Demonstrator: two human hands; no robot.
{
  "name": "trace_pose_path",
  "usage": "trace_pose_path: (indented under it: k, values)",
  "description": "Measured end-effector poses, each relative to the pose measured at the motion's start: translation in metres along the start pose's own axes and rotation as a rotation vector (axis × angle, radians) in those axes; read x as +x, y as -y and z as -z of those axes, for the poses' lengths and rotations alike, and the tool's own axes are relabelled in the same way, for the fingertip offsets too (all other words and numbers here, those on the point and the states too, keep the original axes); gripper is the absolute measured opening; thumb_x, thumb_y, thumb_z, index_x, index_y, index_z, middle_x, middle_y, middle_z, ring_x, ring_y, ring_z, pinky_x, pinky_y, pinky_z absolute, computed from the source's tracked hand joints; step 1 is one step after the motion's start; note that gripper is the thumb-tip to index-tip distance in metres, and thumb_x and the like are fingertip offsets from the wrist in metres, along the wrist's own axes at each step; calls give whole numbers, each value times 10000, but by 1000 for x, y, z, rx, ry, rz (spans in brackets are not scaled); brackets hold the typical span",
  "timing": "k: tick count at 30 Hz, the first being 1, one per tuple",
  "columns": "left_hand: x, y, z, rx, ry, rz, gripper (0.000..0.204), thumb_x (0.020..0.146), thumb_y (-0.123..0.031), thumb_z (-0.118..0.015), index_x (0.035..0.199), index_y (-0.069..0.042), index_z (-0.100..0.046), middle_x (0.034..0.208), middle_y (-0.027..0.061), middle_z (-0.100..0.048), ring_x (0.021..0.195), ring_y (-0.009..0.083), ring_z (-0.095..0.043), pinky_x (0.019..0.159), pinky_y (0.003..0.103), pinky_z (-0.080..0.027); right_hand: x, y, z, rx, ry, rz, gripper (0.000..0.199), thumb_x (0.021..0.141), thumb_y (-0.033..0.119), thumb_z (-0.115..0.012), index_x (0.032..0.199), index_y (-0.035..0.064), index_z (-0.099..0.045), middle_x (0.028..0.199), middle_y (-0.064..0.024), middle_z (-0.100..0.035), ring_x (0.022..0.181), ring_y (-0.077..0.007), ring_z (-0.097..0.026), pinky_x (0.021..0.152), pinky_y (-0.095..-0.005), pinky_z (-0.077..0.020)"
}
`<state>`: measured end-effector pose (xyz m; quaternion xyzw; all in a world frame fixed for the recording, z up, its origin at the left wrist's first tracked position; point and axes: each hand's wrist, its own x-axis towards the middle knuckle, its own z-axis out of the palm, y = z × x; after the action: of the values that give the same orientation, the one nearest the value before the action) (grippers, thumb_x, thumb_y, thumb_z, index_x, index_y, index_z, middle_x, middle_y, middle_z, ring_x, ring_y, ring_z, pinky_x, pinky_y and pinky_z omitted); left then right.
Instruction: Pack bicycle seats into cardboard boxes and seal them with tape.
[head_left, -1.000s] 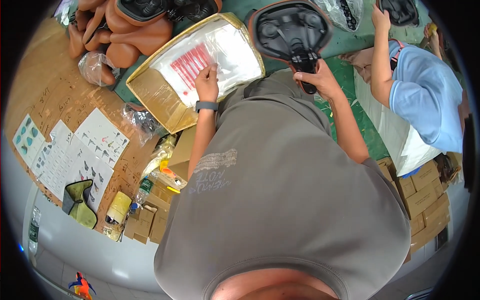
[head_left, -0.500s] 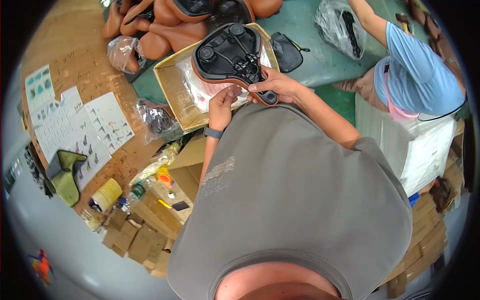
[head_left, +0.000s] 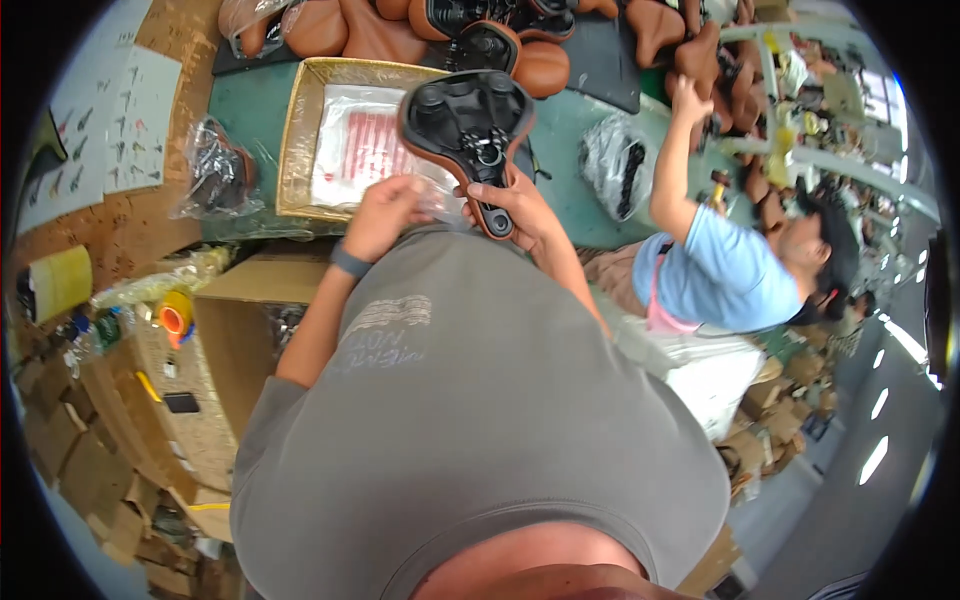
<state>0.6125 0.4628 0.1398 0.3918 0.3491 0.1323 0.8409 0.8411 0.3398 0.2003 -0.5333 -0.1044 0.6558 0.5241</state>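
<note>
My right hand grips a bicycle saddle by its narrow nose, thumb on top. The saddle's black underside, with its springs and clamp, faces up, and a brown edge shows around it. My left hand, with a dark band at its wrist, is left of the nose and somewhat blurred. Its fingers pinch a piece of clear plastic film that hangs between the two hands. Just beyond them, an open yellowish box holds plastic wrapping and something with red stripes.
Several brown saddles are piled at the back of the green table. A plastic-wrapped saddle lies on the left, above an open carton. On the right, a co-worker in a blue shirt reaches toward more saddles, near a clear bag of black parts.
The view has swung rightward, showing more of the co-worker and shelving. My left hand has drawn away from the saddle's nose with the film; my right hand still holds the saddle.
</note>
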Motion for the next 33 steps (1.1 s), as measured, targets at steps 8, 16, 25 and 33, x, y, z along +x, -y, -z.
trace_pose_path:
  k: [8,16,25,33]
  values:
    - [-14,-19,31,185,-222,-164,186,1056,-162,-763,1054,20,-805,923,45,-784,857,127,-730,786,293,-593,-46,27,3,102,124,70,617,996,169,-764,1525,-60,-547,1373,-209,-715,923,-216,-756,783,-340,-652]
    - [2,-3,-11,405,148,-78,228,1126,-123,-610,1137,23,-784,1047,56,-806,936,154,-753,883,316,-596,9,3,-24,-85,23,-20,475,964,56,-809,1358,19,-547,1037,-137,-734,851,-264,-769,753,-390,-666]
    - [-15,-37,89,-931,-121,-267,173,1134,-226,-665,1233,-97,-726,1061,20,-788,934,142,-744,854,311,-608,-24,-28,19,915,26,84,360,1038,116,-713,1360,18,-585,1051,-155,-671,882,-289,-661,752,-407,-559]
    - [3,-110,-33,401,-235,-852,140,1079,-173,-732,1062,-69,-825,878,-28,-706,760,110,-636,644,311,-489,-18,9,-18,-1174,-273,302,1166,764,-61,-885,1729,59,-240,1382,-188,-712,1176,-376,-738,982,-441,-596]
